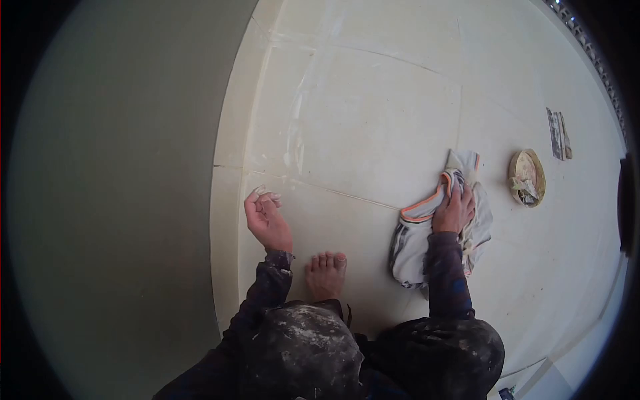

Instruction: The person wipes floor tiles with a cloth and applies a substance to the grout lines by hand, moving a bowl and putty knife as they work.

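My left hand (269, 219) is raised near the wall skirting, palm partly turned up. Its fingers are loosely bent and somewhat apart, with whitish tips, and I see nothing in them. My right hand (455, 211) presses down on a crumpled cloth (415, 248) on the tiled floor, its fingers curled into the folds. White and grey with orange edging and dark patches, the cloth looks like an old garment used as a rag. Pale smears (295, 143) mark the floor tile ahead of my left hand.
A grey-green wall (133, 187) with tile skirting (227, 193) runs along the left. To the right stand a round shallow tub (527, 167) with a pale, crusted inside and some flat pieces (559, 135). My bare foot (325, 275) rests between my hands.
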The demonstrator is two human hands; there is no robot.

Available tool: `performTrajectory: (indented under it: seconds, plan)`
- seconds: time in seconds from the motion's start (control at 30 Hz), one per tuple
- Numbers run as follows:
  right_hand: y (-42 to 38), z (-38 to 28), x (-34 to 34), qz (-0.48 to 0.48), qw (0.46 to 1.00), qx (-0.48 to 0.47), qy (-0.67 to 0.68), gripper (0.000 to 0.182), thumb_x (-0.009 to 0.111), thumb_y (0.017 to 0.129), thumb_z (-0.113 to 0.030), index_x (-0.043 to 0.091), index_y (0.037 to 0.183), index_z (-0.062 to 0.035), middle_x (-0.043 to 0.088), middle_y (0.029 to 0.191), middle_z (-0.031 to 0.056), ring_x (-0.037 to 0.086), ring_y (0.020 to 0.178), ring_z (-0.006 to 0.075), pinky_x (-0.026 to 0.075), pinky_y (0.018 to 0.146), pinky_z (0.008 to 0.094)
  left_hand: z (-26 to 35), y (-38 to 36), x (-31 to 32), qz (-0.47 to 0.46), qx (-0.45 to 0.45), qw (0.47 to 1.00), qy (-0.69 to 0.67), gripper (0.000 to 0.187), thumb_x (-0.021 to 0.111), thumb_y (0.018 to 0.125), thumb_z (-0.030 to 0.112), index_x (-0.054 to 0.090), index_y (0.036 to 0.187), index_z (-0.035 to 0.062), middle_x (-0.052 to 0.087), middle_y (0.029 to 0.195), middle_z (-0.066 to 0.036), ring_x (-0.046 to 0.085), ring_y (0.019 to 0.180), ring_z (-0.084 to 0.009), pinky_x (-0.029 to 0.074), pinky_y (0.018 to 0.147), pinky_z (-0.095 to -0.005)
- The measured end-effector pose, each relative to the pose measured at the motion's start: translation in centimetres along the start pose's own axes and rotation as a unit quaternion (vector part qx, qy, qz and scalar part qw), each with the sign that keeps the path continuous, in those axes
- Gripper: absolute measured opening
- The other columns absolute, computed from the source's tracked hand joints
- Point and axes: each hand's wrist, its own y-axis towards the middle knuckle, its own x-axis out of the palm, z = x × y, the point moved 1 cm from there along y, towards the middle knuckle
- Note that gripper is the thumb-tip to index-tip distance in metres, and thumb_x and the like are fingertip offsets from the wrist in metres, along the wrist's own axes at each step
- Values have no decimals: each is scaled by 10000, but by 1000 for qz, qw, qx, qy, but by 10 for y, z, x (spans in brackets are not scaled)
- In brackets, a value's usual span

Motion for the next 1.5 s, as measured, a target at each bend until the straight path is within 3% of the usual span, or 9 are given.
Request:
performTrajectory:
  seconds: [0.13, 0.23, 0.37, 0.53, 0.67, 0.73, 0.8, 1.07, 1.5]
  plan:
    - [33, 108, -9, -93, 985, 69, 126, 356, 578, 964, -128, 589, 1302, -16, 570, 1319, 204, 555, 1170, 400, 460, 1000, 447, 9, -42, 1, -151, -31, 987, 52, 188, 498, 1027, 59, 605, 1152, -32, 682, 915, -87, 649, 834, -149, 540, 783, -301]
    - [57, 20, -100, -352, 869, -91, 335, 391, 597, 947, -115, 556, 1314, 13, 601, 1261, 221, 599, 1155, 399, 480, 1001, 423, 14, -62, -2, -193, -2, 979, 65, 183, 546, 986, 56, 655, 1111, -20, 734, 903, -129, 685, 758, -174, 549, 717, -318]
    - [60, -113, -177, -509, 776, -292, 231, 516, 667, 890, -105, 485, 1363, -9, 630, 1195, 236, 622, 1151, 419, 497, 992, 442, 20, -68, -11, -259, -46, 963, 54, 219, 504, 1018, 89, 613, 1158, -39, 712, 998, -154, 694, 905, -205, 553, 829, -344]
    - [-17, -223, -76, -492, 762, -146, 394, 387, 592, 1021, -260, 446, 1244, 22, 599, 1182, 288, 608, 1108, 415, 492, 944, 445, 26, -61, -14, -128, 83, 987, 56, 480, 593, 986, 261, 498, 1356, -29, 466, 1446, -233, 433, 1374, -367, 394, 1083, -497]
    - [-90, -265, -15, -587, 631, 21, 507, 312, 552, 1049, -313, 561, 1142, -16, 635, 1045, 179, 597, 1066, 285, 450, 970, 372, -13, -48, -20, -98, 63, 965, 237, 506, 729, 851, 258, 549, 1259, 20, 470, 1395, -256, 429, 1335, -464, 345, 1083, -577]
    - [-64, -253, -36, -510, 752, -321, 267, 262, 607, 996, -282, 642, 1072, -34, 643, 1095, 159, 588, 1088, 316, 414, 1010, 418, -41, -50, -36, -108, 102, 937, 315, 419, 736, 795, 190, 580, 1155, 43, 498, 1359, -236, 456, 1285, -448, 366, 1044, -563]
    - [-18, -222, -33, -235, 834, -436, 244, 229, 655, 931, -232, 677, 1078, -56, 648, 1135, 135, 575, 1098, 339, 409, 1004, 467, -46, -44, -33, -114, 143, 907, 380, 342, 743, 740, 123, 610, 1050, 66, 527, 1322, -216, 484, 1235, -431, 387, 1005, -549]
    - [196, -19, 33, -21, 978, -148, 143, 373, 519, 1033, -232, 572, 1336, -22, 513, 1403, 214, 466, 1330, 374, 364, 1128, 461, -18, 20, 17, -201, 187, 840, 468, 192, 691, 625, 66, 545, 748, 85, 526, 887, -92, 497, 863, -334, 386, 772, -467]
    - [194, -5, 32, -97, 967, -200, 124, 464, 480, 1042, -284, 522, 1406, 1, 449, 1491, 212, 383, 1414, 367, 323, 1164, 496, 0, 54, 33, -323, 175, 803, 468, 230, 643, 505, 54, 453, 624, 104, 432, 789, -102, 424, 760, -336, 337, 620, -428]
